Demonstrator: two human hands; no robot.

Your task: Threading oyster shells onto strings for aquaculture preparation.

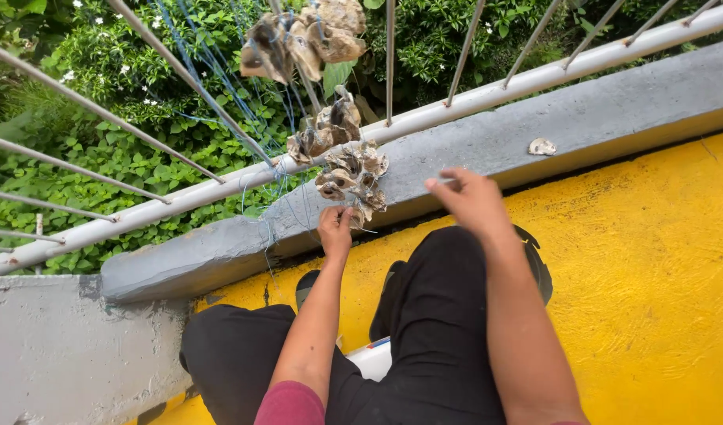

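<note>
The cluster of oyster shells hangs on blue string from the white railing, over the grey concrete ledge's outer edge. Your left hand pinches its lowest shell. Your right hand hovers beside it, fingers loosely open, holding nothing. A lone shell lies farther along the ledge.

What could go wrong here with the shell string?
1. The left hand grips only the bottom of the shell cluster; the shells hang right at the railing over greenery, so a slip could send some over the edge.
2. Thin blue lines crisscross the bars and could tangle.
3. The right hand is close to rough shell edges, so a cut seems possible.
</note>
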